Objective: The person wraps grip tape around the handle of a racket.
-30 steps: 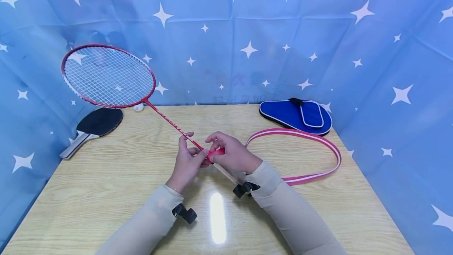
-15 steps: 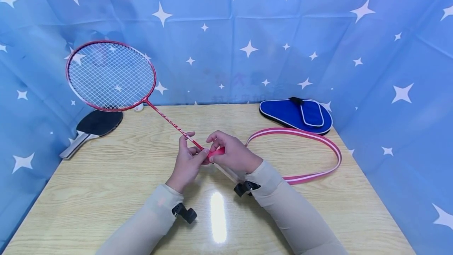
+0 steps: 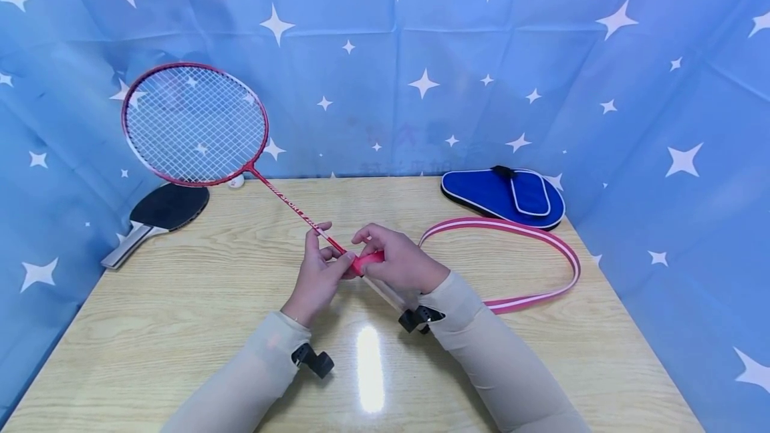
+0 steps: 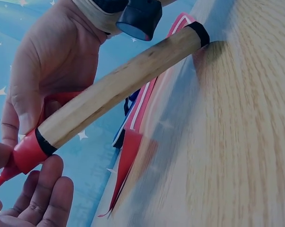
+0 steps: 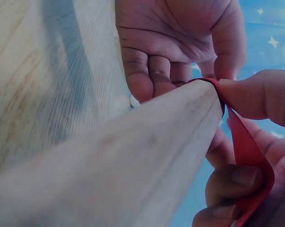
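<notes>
My left hand [image 3: 315, 279] pinches a red badminton racket [image 3: 291, 207] where shaft meets handle, and the strung head tilts up to the left. Its bare wooden handle [image 4: 119, 87] has black bands near both ends. My right hand [image 3: 409, 262] holds a red grip tape [image 5: 249, 161], its thumb pressing the tape at the handle's top edge and its fingers curled round the strip. Red tape lies round the handle's top in the left wrist view. From the right hand the white-striped tape loops over the table; the forearm hides part of it.
A black table tennis bat [image 3: 170, 207] lies at the table's left, with a white ball [image 3: 236, 182] near it. At the back right is a blue bat case [image 3: 490, 191]. A blue star-patterned curtain [image 3: 373, 85] borders the wooden table [image 3: 198, 299].
The racket's head has swung slightly up and to the right, its face turning more toward the head camera. Both hands stay almost in place, and the tape loop lies as before.
</notes>
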`<state>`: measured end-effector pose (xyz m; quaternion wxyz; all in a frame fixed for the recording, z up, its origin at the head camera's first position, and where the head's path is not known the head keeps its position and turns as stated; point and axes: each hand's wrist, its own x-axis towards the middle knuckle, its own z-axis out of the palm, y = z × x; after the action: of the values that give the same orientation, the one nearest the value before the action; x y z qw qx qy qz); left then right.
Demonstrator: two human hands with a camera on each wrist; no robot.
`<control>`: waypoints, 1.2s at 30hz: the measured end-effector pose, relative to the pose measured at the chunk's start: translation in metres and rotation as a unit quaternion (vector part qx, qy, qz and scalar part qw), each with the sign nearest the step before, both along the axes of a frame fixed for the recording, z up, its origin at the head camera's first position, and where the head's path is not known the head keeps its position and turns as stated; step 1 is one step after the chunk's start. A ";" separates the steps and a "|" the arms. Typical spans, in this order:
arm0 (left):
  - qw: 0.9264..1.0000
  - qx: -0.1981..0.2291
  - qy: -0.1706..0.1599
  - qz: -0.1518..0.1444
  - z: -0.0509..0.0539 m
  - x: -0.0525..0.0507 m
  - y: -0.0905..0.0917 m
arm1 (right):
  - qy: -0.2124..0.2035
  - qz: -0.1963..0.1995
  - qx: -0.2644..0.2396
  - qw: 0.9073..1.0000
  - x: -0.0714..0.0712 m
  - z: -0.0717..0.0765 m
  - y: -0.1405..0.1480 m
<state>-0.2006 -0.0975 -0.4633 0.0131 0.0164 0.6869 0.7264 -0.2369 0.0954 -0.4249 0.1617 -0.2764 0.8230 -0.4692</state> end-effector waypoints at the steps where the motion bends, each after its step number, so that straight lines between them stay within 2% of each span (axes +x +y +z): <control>1: 1.000 0.001 0.000 0.000 0.000 0.000 0.000 | -0.003 -0.001 -0.001 1.000 0.000 0.000 0.000; 13: 1.000 0.009 0.009 -0.011 -0.001 0.000 0.001 | -0.004 -0.002 0.011 1.000 -0.001 0.002 0.000; 21: 1.000 0.015 0.009 -0.019 -0.002 -0.002 0.000 | -0.009 0.033 0.001 0.999 -0.002 0.000 0.004; 36: 0.999 0.009 0.011 -0.035 -0.001 -0.001 -0.001 | -0.001 0.024 -0.004 1.000 -0.002 0.000 0.002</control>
<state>-0.2014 -0.0987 -0.4642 0.0308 0.0488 0.6796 0.7313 -0.2387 0.0970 -0.4251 0.1731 -0.2965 0.8141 -0.4684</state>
